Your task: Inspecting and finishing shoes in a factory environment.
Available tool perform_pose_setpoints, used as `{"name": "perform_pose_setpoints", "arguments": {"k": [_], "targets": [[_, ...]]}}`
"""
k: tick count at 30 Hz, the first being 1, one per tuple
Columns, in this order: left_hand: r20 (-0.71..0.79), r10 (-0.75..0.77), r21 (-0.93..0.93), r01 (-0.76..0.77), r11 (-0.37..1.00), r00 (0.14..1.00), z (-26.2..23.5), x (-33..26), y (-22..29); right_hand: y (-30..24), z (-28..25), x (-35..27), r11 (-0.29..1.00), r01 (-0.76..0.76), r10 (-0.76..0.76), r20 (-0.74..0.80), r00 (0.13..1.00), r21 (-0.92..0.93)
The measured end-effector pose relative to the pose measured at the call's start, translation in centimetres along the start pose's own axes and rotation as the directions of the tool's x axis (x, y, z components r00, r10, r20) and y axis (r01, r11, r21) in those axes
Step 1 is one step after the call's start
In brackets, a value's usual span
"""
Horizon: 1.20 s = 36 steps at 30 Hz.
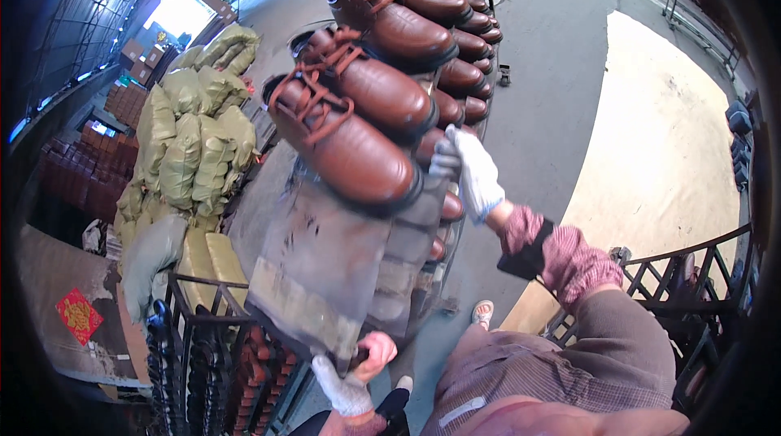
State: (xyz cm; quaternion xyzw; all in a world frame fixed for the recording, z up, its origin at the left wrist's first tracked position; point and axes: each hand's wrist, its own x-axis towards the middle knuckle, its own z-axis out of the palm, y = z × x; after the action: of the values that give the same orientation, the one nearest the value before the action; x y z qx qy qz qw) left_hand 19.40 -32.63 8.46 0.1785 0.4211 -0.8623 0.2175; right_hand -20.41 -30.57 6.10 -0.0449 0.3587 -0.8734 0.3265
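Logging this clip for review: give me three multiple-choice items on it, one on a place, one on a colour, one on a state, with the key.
1. Where is the right hand?
A. At the right side of the shoe rack, by the nearest brown shoe
B. On the green sacks
C. On the black railing

2. What colour are the laces on the shoes on the top shelf?
A. White
B. Reddish brown
C. Black

3. What does the left hand do?
A. Hangs free
B. Holds a shoe
C. Grips the near lower edge of the rack's board

Key:
1 A: the white-gloved hand reaches up to the rack's side beside that shoe.
2 B: the laces match the brown leather.
3 C: its fingers close over the board's edge.
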Motion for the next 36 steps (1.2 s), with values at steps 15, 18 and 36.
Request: {"name": "perform_pose_setpoints", "arguments": {"k": [15, 18, 36], "targets": [[0.809, 0.337, 0.587, -0.636, -0.501, 0.481, 12.0, 34.7, -18.3, -8.8, 2.4, 14.2, 0.231, 0.537, -0.273, 0.476, 0.836, -0.811], [0.763, 0.322, 0.646, -0.645, -0.409, 0.561, 14.9, 39.8, -21.6, -11.3, 1.3, 19.8, 0.283, 0.462, -0.231, 0.408, 0.883, -0.840], [0.774, 0.143, 0.623, -0.699, -0.352, 0.617, 35.1, 84.2, -40.1, -30.9, -6.0, 59.0, 0.249, 0.493, -0.238, 0.440, 0.866, -0.834]]}}
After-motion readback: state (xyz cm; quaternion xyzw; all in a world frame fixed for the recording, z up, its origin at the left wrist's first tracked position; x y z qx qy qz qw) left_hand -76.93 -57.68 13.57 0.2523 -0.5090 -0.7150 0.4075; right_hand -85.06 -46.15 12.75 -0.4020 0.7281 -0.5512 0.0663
